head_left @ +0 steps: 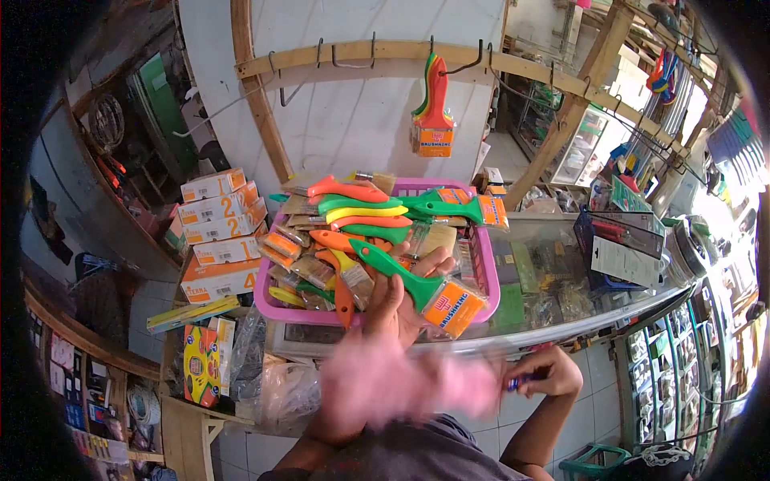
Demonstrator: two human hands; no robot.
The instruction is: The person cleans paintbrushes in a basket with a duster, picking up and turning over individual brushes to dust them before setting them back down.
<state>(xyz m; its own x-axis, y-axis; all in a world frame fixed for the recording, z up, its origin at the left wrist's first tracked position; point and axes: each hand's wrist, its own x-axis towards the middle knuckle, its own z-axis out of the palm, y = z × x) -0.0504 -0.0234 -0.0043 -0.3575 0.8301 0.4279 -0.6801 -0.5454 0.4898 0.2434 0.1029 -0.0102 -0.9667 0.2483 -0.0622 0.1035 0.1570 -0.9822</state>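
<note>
My left hand is closed around a green-handled paintbrush, with the thumb across its handle. The brush's bristles sit in an orange BRUSHKING wrapper pointing lower right. Lower right, my right hand pinches a small dark blue object whose kind I cannot make out. A pink cloth, smeared by motion, spans from below my left hand to the right fingertips. Whether the right hand grips it cannot be seen. Behind the left hand, a pink plastic basket holds many paintbrushes with orange, green and yellow handles.
The basket stands on a glass display counter. Wrapped brushes hang from a hook on the wooden rail above. Stacked white-and-orange boxes stand left. A dark blue bin sits right. Clear plastic wrap lies front left.
</note>
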